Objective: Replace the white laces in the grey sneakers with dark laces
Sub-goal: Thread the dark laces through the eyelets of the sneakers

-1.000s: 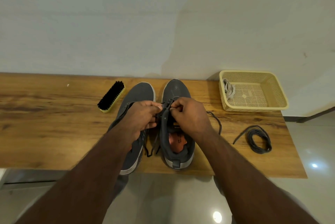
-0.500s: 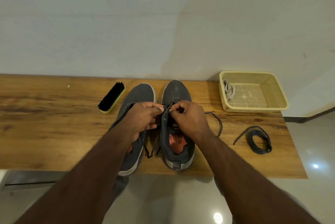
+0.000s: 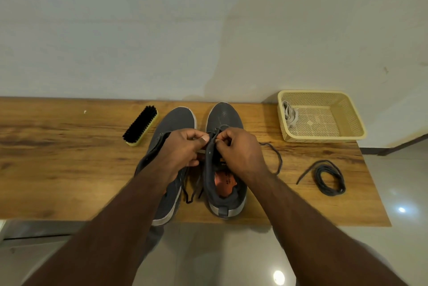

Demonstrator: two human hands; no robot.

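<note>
Two grey sneakers stand side by side on the wooden table (image 3: 69,170), toes toward the wall. The right sneaker (image 3: 223,119) has a dark lace (image 3: 276,158) threaded through its front eyelets; one end trails to the right, another hangs between the shoes. My left hand (image 3: 183,149) and my right hand (image 3: 240,149) meet over its eyelets, each pinching the dark lace. The left sneaker (image 3: 178,121) lies partly under my left forearm. A second dark lace (image 3: 328,177) sits coiled on the table at the right. White laces (image 3: 289,115) lie in the basket.
A cream plastic basket (image 3: 347,132) stands at the table's back right. A black shoe brush (image 3: 140,125) lies left of the sneakers. The wall runs along the table's far edge; tiled floor shows below the near edge and to the right.
Both hands stayed at the right sneaker's eyelets with only small finger shifts on the lace. The view tilted slightly.
</note>
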